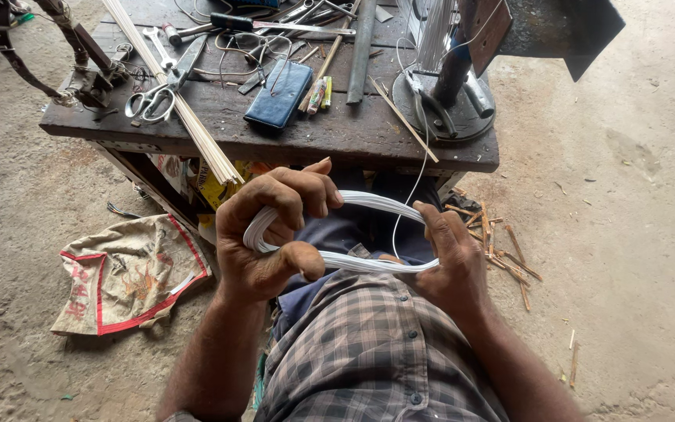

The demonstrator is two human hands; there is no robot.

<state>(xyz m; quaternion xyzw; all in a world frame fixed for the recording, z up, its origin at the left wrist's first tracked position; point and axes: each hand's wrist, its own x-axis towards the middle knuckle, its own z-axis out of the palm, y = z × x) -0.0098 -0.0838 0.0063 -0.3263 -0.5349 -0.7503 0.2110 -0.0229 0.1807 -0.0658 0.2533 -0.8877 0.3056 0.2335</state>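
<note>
Both hands pinch a white wire coil [337,230] just below the table [275,141] edge: left hand [275,227] clenched around one end, right hand [447,258] gripping the other. Likely light, springy, best held at its ends.

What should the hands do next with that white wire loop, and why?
Probably wind one more turn onto the white wire coil. The left hand and right hand hold its two ends stretched, and a loose strand runs from it up to the spool stand on the workbench.
</note>
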